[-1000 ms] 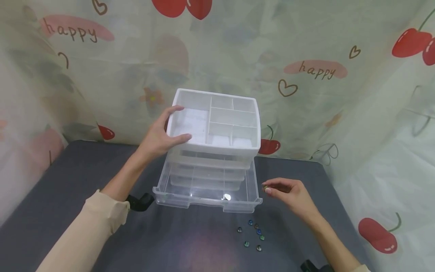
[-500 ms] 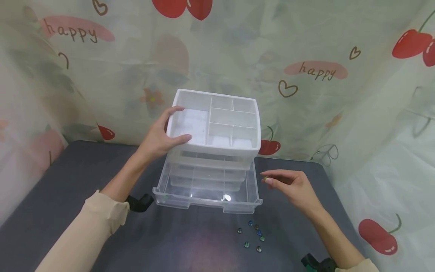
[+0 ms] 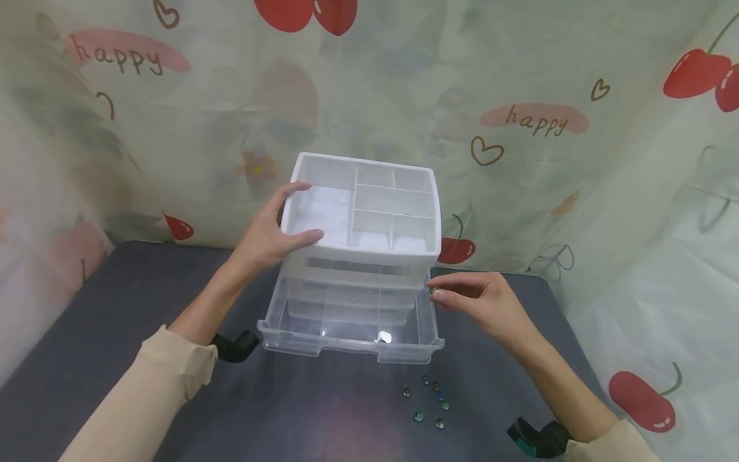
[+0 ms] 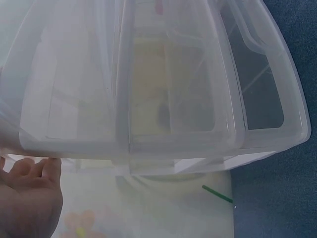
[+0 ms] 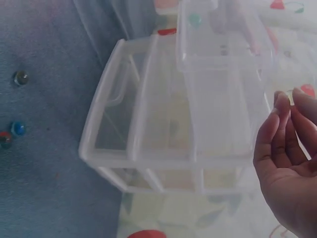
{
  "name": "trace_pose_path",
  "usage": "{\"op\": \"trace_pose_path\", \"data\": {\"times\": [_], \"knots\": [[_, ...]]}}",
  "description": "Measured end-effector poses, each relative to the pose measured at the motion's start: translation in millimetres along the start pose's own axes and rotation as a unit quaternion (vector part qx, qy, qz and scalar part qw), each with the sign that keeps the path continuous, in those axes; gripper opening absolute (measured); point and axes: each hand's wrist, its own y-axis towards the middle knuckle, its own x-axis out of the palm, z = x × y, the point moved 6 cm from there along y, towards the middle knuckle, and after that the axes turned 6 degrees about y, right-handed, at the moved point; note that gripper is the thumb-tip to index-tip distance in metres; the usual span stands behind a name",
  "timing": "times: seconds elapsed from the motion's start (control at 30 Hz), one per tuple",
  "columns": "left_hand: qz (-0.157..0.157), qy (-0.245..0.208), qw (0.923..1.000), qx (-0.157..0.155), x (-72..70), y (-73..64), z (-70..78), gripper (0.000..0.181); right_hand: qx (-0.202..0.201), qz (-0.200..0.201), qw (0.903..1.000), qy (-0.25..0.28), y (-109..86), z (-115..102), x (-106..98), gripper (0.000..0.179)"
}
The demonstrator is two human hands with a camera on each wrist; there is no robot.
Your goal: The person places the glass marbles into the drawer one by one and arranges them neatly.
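A white plastic drawer organizer (image 3: 369, 258) stands on the table, its topmost clear drawer (image 3: 349, 348) pulled out toward me. My left hand (image 3: 260, 234) grips the left rim of the compartmented top tray, thumb and index finger over the edge. Between the thumb and fingertips of my right hand (image 3: 487, 307) is a small glass marble (image 3: 434, 291), pinched just at the right side of the pulled-out drawer. A greenish marble (image 5: 194, 20) shows through the drawer wall in the right wrist view. The left wrist view shows curled fingers (image 4: 37, 171) against the organizer.
Several loose marbles (image 3: 418, 416) lie on the dark tabletop (image 3: 277, 410) in front of the drawer, toward the right. One blue marble (image 5: 18, 128) is among them. A patterned curtain (image 3: 392, 83) hangs behind and at both sides of the table.
My right hand has risen and moved left with the marble, from beside the drawer to its right edge. My left hand keeps its grip on the tray rim. The loose marbles have stayed put.
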Motion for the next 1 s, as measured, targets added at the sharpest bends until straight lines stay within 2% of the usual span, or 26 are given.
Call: {"op": "trace_pose_path", "data": {"times": [0.23, 0.5, 0.83, 1.0], "knots": [[0.004, -0.001, 1.0, 0.006, 0.7, 0.5, 0.8, 0.078, -0.018, -0.036, 0.9992, 0.002, 13.5, -15, 17, 0.023], [0.006, 0.002, 1.0, 0.004, 0.4, -1.1, 1.3, 0.079, -0.021, -0.067, 0.9974, -0.014, 29.8, -25, 41, 0.023], [0.009, 0.009, 0.9999, 0.007, 0.6, -2.1, 1.9, 0.079, -0.002, -0.091, 0.9938, -0.064, 50.8, -28, 72, 0.022], [0.006, 0.008, 0.9999, 0.005, 0.5, -2.4, 2.4, 0.078, 0.011, -0.105, 0.9923, -0.064, 59.5, -27, 85, 0.023]]}}
